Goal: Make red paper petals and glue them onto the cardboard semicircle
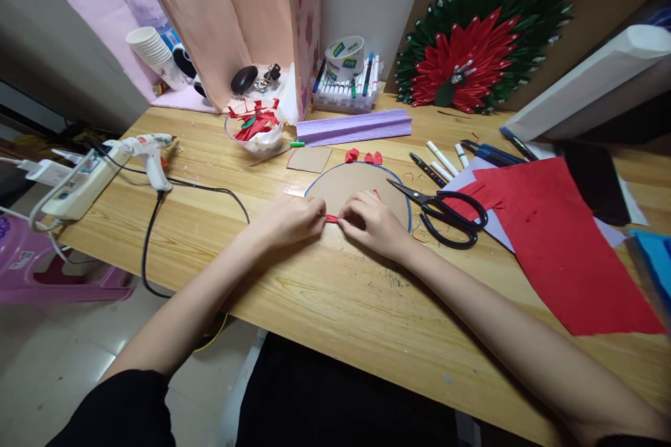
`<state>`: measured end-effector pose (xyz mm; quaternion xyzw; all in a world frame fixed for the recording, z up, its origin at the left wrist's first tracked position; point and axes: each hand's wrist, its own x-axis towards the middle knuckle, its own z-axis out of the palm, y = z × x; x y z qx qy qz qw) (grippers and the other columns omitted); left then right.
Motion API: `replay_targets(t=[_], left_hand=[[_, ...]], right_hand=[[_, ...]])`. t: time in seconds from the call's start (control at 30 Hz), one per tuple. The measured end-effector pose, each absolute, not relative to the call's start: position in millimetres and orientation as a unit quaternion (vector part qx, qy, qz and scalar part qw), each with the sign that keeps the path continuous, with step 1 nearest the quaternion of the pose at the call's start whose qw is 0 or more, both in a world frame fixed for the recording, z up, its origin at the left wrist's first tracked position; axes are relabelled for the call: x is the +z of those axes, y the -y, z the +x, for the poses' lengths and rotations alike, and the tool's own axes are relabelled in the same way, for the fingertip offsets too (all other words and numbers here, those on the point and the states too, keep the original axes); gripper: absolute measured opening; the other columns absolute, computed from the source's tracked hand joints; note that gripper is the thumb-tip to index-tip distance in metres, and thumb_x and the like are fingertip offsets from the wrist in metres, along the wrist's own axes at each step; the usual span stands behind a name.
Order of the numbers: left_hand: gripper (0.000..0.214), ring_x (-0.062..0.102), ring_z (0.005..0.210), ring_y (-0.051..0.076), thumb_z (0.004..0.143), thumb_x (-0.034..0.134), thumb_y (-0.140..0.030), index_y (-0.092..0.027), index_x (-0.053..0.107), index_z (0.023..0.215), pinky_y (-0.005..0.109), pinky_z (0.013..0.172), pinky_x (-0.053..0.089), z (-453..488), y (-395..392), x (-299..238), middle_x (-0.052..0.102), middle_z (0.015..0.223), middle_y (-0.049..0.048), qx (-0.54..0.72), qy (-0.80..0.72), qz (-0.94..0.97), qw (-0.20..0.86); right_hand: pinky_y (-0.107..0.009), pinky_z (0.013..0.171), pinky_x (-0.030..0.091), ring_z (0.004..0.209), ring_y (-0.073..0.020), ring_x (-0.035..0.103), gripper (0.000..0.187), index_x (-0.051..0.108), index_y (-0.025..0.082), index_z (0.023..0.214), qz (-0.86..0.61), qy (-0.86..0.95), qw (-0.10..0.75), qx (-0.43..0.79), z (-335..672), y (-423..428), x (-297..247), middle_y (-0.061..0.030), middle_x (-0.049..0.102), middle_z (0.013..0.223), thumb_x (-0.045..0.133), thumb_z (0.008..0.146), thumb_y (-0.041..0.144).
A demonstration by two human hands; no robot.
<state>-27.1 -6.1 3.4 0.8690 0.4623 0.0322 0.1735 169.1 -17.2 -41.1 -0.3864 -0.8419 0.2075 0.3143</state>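
My left hand [301, 218] and my right hand [376, 222] pinch the two ends of a small strip of red crepe paper [332, 218] between them. Both hands are over the near edge of a round cardboard piece [351, 185] with a blue rim. Small red paper pieces [373, 158] lie at its far edge. Black-handled scissors [445, 213] rest open on its right side, blades pointing left. A large sheet of red crepe paper [571, 244], with cut strips at its left end, spreads to the right.
A white glue gun [152, 157] and power strip [89, 181] sit at the left, their cable trailing over the edge. Behind are a bowl of red scraps [256, 133], a folded purple strip [354, 128], a marker box [346, 94] and a red and green paper flower [472, 49].
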Motion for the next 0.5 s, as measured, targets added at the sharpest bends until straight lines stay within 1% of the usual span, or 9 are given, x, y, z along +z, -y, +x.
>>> replay_targets(t=[0.1,0.2,0.3,0.4,0.5], left_hand=[[0.020,0.053,0.059,0.014,0.079,0.052,-0.034,-0.018,0.062,0.087,0.024,0.055,0.029,-30.2,13.4,5.6,0.063,0.067,0.0029,0.052,-0.493,0.843,0.211],[0.022,0.050,0.054,0.012,0.077,0.055,-0.038,-0.018,0.064,0.080,0.023,0.052,0.029,-29.2,19.2,1.7,0.061,0.062,0.0020,0.090,-0.553,0.789,0.253],[0.025,0.048,0.049,0.012,0.073,0.059,-0.041,-0.017,0.066,0.075,0.023,0.048,0.028,-27.9,21.1,-6.3,0.059,0.055,0.0008,0.124,-0.592,0.726,0.327],[0.026,0.047,0.047,0.011,0.072,0.059,-0.040,-0.015,0.066,0.070,0.022,0.045,0.029,-27.7,20.5,-13.0,0.058,0.052,0.0006,0.150,-0.597,0.667,0.420],[0.023,0.048,0.045,0.010,0.072,0.059,-0.036,-0.014,0.064,0.071,0.020,0.045,0.031,-27.2,19.7,-14.9,0.058,0.050,-0.0002,0.162,-0.593,0.620,0.488]], right_hand=[[-0.034,0.072,0.039,0.076,-0.0187,0.050,0.006,0.054,0.019,0.077,-0.387,0.842,0.313,0.208,168.8,17.6,-40.3,-0.0038,0.057,0.076,0.056,0.080,0.014],[-0.033,0.072,0.039,0.076,-0.0186,0.051,0.006,0.055,0.018,0.077,-0.388,0.843,0.310,0.207,168.8,17.6,-39.6,-0.0039,0.057,0.076,0.057,0.080,0.014],[-0.033,0.072,0.039,0.076,-0.0187,0.051,0.006,0.055,0.018,0.077,-0.393,0.843,0.305,0.206,168.7,17.3,-39.7,-0.0040,0.057,0.076,0.057,0.081,0.014],[-0.033,0.072,0.039,0.076,-0.0187,0.050,0.006,0.055,0.019,0.077,-0.393,0.843,0.304,0.207,168.5,17.1,-39.8,-0.0040,0.057,0.076,0.056,0.081,0.014],[-0.033,0.072,0.039,0.076,-0.0187,0.050,0.006,0.055,0.019,0.077,-0.393,0.843,0.303,0.206,168.5,17.1,-39.4,-0.0040,0.056,0.076,0.056,0.081,0.015]])
